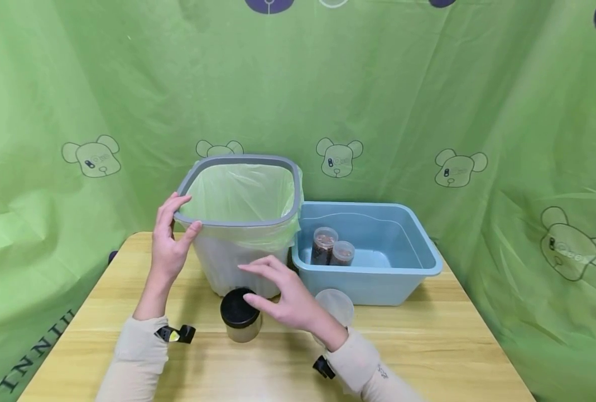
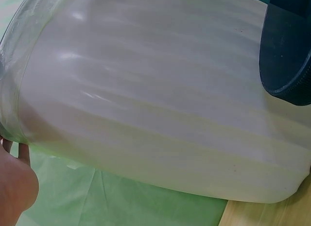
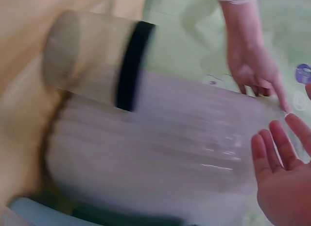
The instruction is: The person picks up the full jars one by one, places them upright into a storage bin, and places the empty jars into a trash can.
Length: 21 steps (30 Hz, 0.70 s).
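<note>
On the left, the left hand (image 1: 169, 245) grips the near-left corner of a lined bin (image 1: 222, 265), thumb and fingers curled at its rim. A black-lidded jar (image 1: 243, 330) stands on the tabletop (image 1: 413, 352) before the bin. Beside the jar hovers the right hand (image 1: 287, 298), fingers spread. Next come a clear container (image 1: 336, 304) and a blue tub (image 1: 363, 285) holding two tubes (image 1: 324, 245).

Green on three sides!

Cloth (image 1: 398, 100) hangs far, left and right, and look at those bear heads (image 1: 340, 161), outlined in a row across the far side, another big one out right! Purple shapes (image 1: 269, 5) peek in along the top; dark letters (image 1: 41, 347) climb the near left. Light glints pale on the folds (image 1: 591, 204) to the right. And the table (image 1: 453, 352): pale wood, far-left corner rounded.
</note>
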Each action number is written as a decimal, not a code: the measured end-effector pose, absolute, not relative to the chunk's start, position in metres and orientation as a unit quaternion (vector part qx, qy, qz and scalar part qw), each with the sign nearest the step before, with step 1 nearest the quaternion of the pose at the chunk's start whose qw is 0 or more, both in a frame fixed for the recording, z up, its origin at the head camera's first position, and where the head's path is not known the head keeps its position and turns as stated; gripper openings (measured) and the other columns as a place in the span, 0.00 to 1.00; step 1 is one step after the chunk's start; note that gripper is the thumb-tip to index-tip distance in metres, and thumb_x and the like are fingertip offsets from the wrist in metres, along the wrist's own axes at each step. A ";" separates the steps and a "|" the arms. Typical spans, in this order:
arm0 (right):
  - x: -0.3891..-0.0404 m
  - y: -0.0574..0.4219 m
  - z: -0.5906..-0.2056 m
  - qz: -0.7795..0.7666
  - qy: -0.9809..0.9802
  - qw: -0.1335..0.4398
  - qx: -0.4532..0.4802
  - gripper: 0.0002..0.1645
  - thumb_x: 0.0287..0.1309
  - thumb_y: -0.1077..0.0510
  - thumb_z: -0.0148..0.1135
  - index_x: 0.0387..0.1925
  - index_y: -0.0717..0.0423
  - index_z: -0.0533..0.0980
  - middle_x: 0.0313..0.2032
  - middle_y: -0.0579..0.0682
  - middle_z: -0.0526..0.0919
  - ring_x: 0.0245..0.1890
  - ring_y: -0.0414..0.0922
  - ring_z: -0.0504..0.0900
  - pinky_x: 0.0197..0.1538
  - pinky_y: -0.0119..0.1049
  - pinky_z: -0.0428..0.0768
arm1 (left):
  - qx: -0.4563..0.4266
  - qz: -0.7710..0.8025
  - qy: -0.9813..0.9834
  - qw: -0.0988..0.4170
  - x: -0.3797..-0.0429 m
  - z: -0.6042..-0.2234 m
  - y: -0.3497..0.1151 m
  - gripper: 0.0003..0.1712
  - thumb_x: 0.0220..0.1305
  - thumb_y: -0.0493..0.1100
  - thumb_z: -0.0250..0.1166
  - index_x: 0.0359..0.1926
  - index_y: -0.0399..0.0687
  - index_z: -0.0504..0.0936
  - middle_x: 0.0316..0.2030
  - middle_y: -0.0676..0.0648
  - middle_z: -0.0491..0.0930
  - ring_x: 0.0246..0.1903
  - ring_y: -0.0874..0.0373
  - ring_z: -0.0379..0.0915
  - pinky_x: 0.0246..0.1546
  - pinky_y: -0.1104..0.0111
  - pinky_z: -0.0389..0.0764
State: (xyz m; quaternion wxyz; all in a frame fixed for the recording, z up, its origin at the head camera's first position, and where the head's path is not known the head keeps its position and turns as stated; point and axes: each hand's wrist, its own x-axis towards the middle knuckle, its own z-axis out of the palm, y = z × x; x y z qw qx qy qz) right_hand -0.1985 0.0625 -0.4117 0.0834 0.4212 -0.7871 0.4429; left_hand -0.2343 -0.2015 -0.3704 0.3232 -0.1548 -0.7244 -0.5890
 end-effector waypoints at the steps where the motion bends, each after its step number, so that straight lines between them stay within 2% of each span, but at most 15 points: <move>1: -0.199 0.062 -0.417 0.441 -0.792 0.066 0.417 0.31 0.67 0.50 0.68 0.69 0.49 0.75 0.62 0.46 0.77 0.65 0.43 0.76 0.70 0.45 0.76 | -0.155 -0.589 -0.724 0.323 -0.235 -0.371 -0.202 0.32 0.65 0.33 0.65 0.69 0.33 0.72 0.73 0.31 0.62 0.79 0.47 0.50 0.82 0.54 0.50; 6: -0.203 0.060 -0.441 0.423 -0.815 0.002 0.395 0.38 0.65 0.46 0.70 0.73 0.47 0.71 0.66 0.46 0.74 0.67 0.44 0.74 0.72 0.48 0.74 | -0.154 -0.585 -0.727 0.325 -0.243 -0.380 -0.207 0.32 0.63 0.30 0.65 0.69 0.34 0.72 0.72 0.32 0.62 0.79 0.49 0.50 0.82 0.53 0.51; 14: -0.209 0.052 -0.474 0.350 -0.862 -0.003 0.368 0.47 0.61 0.40 0.73 0.77 0.45 0.66 0.70 0.46 0.70 0.68 0.46 0.74 0.70 0.48 0.76 | -0.162 -0.581 -0.725 0.332 -0.259 -0.396 -0.217 0.33 0.62 0.32 0.68 0.70 0.44 0.75 0.73 0.40 0.65 0.79 0.54 0.51 0.82 0.56 0.52; 21: -0.210 0.045 -0.485 0.319 -0.878 -0.012 0.357 0.51 0.57 0.39 0.76 0.77 0.46 0.65 0.70 0.46 0.70 0.68 0.44 0.74 0.71 0.45 0.76 | -0.167 -0.580 -0.724 0.335 -0.259 -0.397 -0.217 0.32 0.64 0.35 0.68 0.70 0.45 0.75 0.73 0.39 0.65 0.79 0.53 0.51 0.82 0.55 0.53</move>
